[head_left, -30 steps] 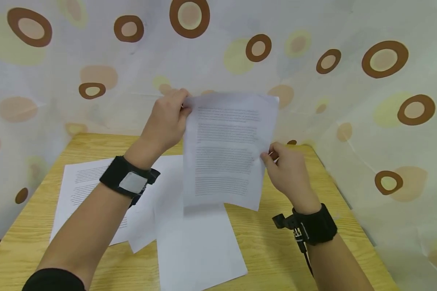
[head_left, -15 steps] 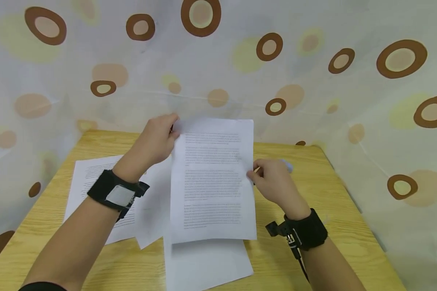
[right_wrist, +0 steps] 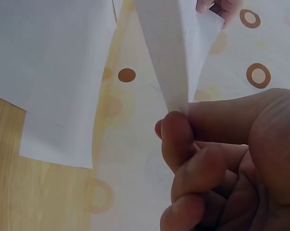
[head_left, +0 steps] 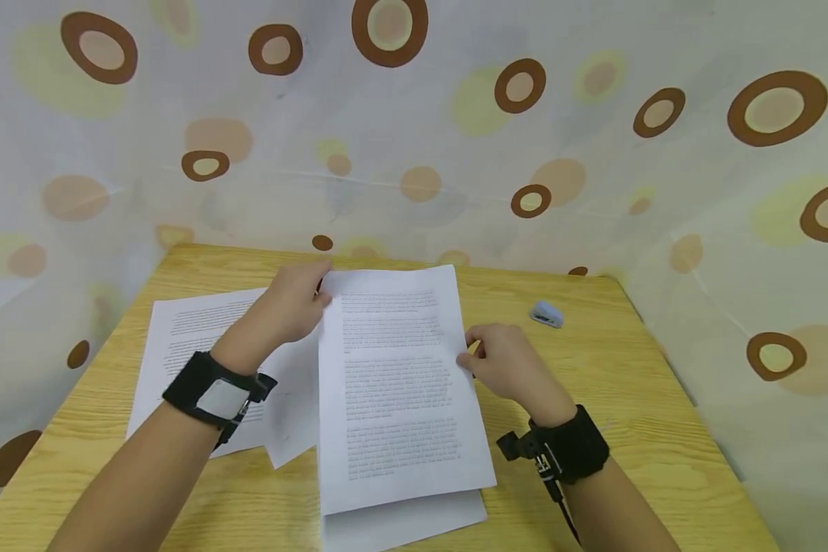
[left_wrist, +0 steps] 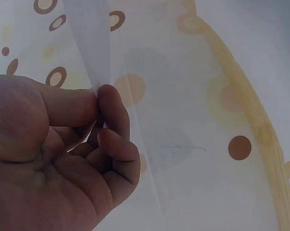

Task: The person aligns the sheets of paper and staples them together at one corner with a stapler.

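Broadly, a curtain [head_left: 421, 153] printed with brown rings and pale spots hangs behind and to both sides of a wooden table [head_left: 628, 399], and the work on that table looks like laying a printed sheet down onto a pile.

Next in size, the printed sheet [head_left: 396, 383] lies nearly flat over a blank sheet [head_left: 414, 521] whose near edge sticks out below it; further left, another printed page [head_left: 179, 345] and a second blank sheet [head_left: 293, 414] lie overlapped on the wood. By my reading the sheet is at the point of being set down and squared, so the next move would call for both pinches to let go evenly and for the edges to be lined up with the sheet beneath, without dragging the pile askew.

The left hand [head_left: 286, 310] pinches the sheet's far left corner between thumb and forefinger, as the left wrist view shows plainly. The right hand [head_left: 504, 360] pinches the right edge about midway down, thumb against curled fingers. Each wrist carries a black strap [head_left: 214, 387] with a small camera.

Smallest, a pale blue-grey object [head_left: 547, 313], possibly an eraser, sits alone near the far right corner.

As for writing, the sheet bears dense paragraphs of small print, too fine to read; no brand or label shows.
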`<state>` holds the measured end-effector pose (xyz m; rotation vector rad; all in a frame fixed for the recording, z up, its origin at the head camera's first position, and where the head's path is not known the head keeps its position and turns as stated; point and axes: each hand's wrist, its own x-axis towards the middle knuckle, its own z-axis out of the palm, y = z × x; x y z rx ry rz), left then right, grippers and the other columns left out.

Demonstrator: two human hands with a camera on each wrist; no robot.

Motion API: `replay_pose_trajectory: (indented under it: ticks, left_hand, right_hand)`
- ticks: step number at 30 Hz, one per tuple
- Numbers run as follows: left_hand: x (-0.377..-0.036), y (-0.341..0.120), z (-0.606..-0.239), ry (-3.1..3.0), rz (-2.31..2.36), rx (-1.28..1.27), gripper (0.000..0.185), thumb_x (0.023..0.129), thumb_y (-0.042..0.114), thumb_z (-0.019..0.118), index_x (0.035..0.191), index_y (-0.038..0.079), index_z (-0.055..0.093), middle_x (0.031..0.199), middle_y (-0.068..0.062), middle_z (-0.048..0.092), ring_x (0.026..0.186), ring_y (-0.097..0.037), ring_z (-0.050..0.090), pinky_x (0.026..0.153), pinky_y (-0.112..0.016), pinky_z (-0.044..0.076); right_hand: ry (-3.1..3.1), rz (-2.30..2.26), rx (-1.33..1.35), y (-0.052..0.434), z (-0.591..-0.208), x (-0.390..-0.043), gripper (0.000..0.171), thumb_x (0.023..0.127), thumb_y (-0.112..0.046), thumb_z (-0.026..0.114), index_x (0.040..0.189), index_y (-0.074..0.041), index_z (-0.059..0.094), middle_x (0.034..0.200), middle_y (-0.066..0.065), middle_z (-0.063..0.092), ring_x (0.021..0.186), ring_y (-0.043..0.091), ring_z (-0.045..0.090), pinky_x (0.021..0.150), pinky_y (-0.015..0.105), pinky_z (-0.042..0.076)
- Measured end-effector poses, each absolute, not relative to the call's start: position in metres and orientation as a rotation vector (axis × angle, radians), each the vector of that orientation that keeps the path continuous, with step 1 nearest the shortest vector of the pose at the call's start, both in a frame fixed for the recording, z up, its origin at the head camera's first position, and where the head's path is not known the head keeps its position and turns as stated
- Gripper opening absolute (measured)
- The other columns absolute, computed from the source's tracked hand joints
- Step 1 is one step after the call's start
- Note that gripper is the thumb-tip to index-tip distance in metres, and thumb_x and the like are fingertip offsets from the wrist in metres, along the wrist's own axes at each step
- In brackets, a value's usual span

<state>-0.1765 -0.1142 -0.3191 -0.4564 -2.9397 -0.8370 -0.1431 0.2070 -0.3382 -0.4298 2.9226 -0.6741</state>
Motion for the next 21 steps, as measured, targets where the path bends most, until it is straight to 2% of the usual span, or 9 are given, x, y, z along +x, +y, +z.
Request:
replay_pose_trajectory:
  ticks: [2, 5, 8, 13, 15, 21]
  left_hand:
    - [-0.175, -0.115, -0.325, -2.955, -0.842, -0.446, 0.024, 0.103, 0.003, 0.056, 0.126, -0.004, 0.059, 0.114, -0.023, 0.069, 0.097, -0.033, 0.064, 0.082, -0.044, 0.055]
    - [-0.173, -0.116, -0.334, -2.987, -0.859, -0.427, 0.032, 0.103, 0.002, 0.056, 0.135, -0.005, 0.056, 0.12, -0.026, 0.069, 0.097, -0.033, 0.065, 0.077, -0.04, 0.055]
    - [-0.171, -0.117, -0.342, -3.031, -0.901, -0.393, 0.04, 0.103, 0.002, 0.057, 0.142, -0.003, 0.049, 0.123, -0.028, 0.068, 0.094, -0.032, 0.065, 0.068, -0.034, 0.053]
    - [-0.169, -0.117, -0.349, -3.091, -0.939, -0.345, 0.05, 0.102, 0.005, 0.058, 0.148, 0.003, 0.039, 0.101, -0.023, 0.07, 0.072, -0.026, 0.061, 0.058, -0.028, 0.045]
    - [-0.168, -0.118, -0.352, -3.107, -0.922, -0.338, 0.051, 0.102, 0.005, 0.059, 0.149, 0.005, 0.038, 0.094, -0.021, 0.069, 0.067, -0.024, 0.059, 0.057, -0.028, 0.044]
    - [-0.167, -0.119, -0.367, -3.121, -0.897, -0.291, 0.049, 0.1, 0.006, 0.063, 0.146, 0.004, 0.045, 0.124, -0.026, 0.067, 0.083, -0.028, 0.063, 0.062, -0.03, 0.048]
  right_hand:
    - [2.913, -0.67, -0.43, 0.206, -0.342, -0.143, 0.011, 0.094, -0.012, 0.075, 0.099, -0.003, 0.072, 0.066, 0.001, 0.066, 0.054, 0.013, 0.053, 0.05, 0.026, 0.04]
    - [2.896, -0.671, -0.431, 0.204, -0.348, -0.142, 0.011, 0.094, -0.011, 0.075, 0.1, -0.002, 0.073, 0.065, 0.0, 0.065, 0.054, 0.013, 0.054, 0.05, 0.026, 0.04]
    - [2.872, -0.668, -0.412, 0.202, -0.354, -0.14, 0.017, 0.094, -0.011, 0.075, 0.108, -0.001, 0.073, 0.067, 0.001, 0.067, 0.054, 0.013, 0.055, 0.051, 0.026, 0.04]
    - [2.854, -0.67, -0.335, 0.2, -0.362, -0.138, 0.046, 0.094, -0.012, 0.076, 0.137, 0.0, 0.064, 0.075, 0.002, 0.069, 0.059, 0.014, 0.058, 0.053, 0.027, 0.044]
    - [2.849, -0.676, -0.317, 0.199, -0.364, -0.136, 0.054, 0.093, -0.013, 0.077, 0.143, 0.0, 0.06, 0.076, 0.002, 0.069, 0.059, 0.014, 0.058, 0.053, 0.027, 0.044]
    - [2.834, -0.69, -0.322, 0.197, -0.369, -0.131, 0.059, 0.092, -0.011, 0.078, 0.146, 0.001, 0.056, 0.076, 0.003, 0.069, 0.059, 0.014, 0.057, 0.054, 0.027, 0.045]
